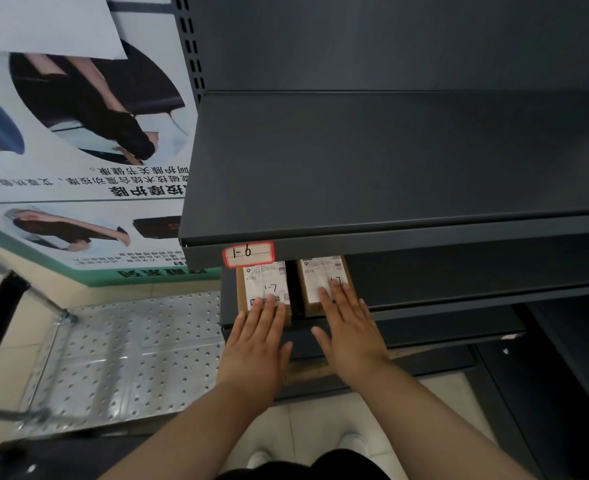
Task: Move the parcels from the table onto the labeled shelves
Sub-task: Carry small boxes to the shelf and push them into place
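Forearms reach from the near edge toward the dark shelving. Left hand (255, 344) lies flat, fingers straight and close together, tips pressing the near end of the left parcel (263, 280). Right hand (350, 327) is likewise flat, fingers straight and slightly spread, on the right parcel (317, 275). Neither hand grips anything.

Both parcels sit side by side, a narrow gap between them, at the left end of the lower shelf (442, 289). The left one is hand-marked 1-7; the right one's mark is partly covered.

Risk one: a flat push gives little control of heading, so uneven pressure could turn a box into its neighbour or leave its near end over the shelf lip, where it could drop.

Risk two: just beyond, the upper shelf (390, 161) overhangs, its tag (248, 253) reading 1-6. A deep push would hide the labels beneath it and bring the knuckles against its front edge.

The lower shelf's own tag is not visible, so placement cannot be confirmed.
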